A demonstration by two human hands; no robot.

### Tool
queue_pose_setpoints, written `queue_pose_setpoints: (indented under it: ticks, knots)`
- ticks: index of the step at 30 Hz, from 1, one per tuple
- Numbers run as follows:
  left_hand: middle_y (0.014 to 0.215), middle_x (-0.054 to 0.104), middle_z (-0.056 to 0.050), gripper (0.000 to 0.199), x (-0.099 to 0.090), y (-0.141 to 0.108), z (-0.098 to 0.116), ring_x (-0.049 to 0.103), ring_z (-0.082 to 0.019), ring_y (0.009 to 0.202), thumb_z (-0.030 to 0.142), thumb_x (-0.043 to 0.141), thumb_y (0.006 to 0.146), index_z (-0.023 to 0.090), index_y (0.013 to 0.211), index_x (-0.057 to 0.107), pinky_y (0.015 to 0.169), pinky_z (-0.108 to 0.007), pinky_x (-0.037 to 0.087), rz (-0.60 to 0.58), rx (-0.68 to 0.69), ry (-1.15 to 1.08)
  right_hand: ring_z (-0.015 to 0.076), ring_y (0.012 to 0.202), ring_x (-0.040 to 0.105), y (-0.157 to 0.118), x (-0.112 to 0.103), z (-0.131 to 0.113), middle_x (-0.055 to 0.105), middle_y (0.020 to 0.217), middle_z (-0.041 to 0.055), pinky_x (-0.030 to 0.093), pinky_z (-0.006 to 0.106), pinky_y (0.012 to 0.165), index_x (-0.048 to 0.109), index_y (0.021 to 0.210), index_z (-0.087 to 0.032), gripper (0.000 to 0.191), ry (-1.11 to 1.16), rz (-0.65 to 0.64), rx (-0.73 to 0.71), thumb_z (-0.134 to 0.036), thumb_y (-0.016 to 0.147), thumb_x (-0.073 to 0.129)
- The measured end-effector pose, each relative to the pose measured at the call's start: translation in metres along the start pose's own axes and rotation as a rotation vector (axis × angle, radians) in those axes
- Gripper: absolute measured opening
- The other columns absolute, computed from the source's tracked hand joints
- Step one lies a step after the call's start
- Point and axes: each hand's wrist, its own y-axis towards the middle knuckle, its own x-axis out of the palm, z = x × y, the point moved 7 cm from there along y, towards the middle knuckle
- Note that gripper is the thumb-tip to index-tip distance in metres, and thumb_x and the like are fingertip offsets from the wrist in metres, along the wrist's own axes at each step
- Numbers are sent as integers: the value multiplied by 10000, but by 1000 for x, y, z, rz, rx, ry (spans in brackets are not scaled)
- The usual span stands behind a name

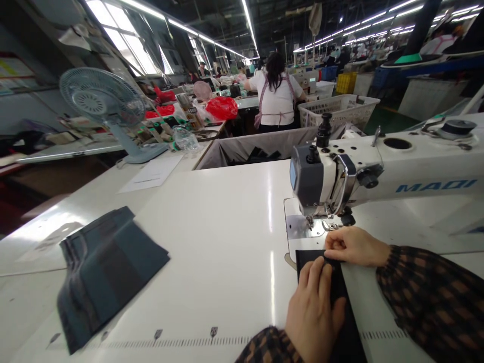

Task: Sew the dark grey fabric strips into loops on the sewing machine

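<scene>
A strip of black fabric (pixel 350 322) lies on the white table, running from its front edge toward the sewing machine (pixel 321 171). My left hand (pixel 315 307) rests flat on this fabric with the fingers stretched forward. At the far right corner of the fabric, my right hand (pixel 350 245) pinches its edge between thumb and fingers. The machine's needle and presser foot area stands just beyond my right hand, over a shiny metal plate (pixel 302 227). The fabric's far edge lies short of that plate.
A stack of dark blue-grey fabric pieces (pixel 113 272) lies at the left of the table (pixel 212 227). Behind it are a paper sheet (pixel 153 173) and a grey fan (pixel 124 131). A fabric-lined bin (pixel 242 146) adjoins the far edge. Beyond sits a co-worker (pixel 278 93) beside a white basket (pixel 340 108).
</scene>
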Motion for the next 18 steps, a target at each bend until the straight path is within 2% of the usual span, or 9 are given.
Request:
queue_pose_setpoints:
  ticks: [6,10,13,15,18]
  knots:
    - [1295,381,-115,512,5,-1,1,338,-247,1199,150,523,715,130,1206,378,969,-372,406,-48,28,20,97,545,468,-6,-3,-4,532,538,-51,297,232,526,553,658,-219,137,-65,87,41,-335,722,518]
    - [1227,448,-118,477,6,-1,5,374,-281,1154,168,530,730,114,1189,412,931,-406,434,-64,19,119,109,545,481,-12,-2,-6,534,545,-46,298,245,504,540,668,-224,121,-106,161,88,-320,735,509]
    - [1120,510,-102,479,5,-1,8,447,-283,1041,209,551,730,113,1182,426,865,-431,470,-51,-3,202,136,644,527,-22,4,-8,584,686,-14,364,272,566,545,759,-219,109,-143,265,115,-307,771,483]
    - [1061,527,-88,480,5,0,9,476,-266,966,208,550,728,112,1182,425,822,-423,488,-46,-12,233,165,806,545,-36,9,-16,602,856,27,408,313,692,551,844,-210,154,-187,379,28,-268,827,409]
    - [1014,528,-71,440,3,3,12,482,-245,917,182,545,718,114,1142,451,794,-396,495,-40,-5,237,172,1037,484,-61,25,-32,559,1086,55,391,345,884,532,1035,-201,268,-246,473,-224,-209,867,324]
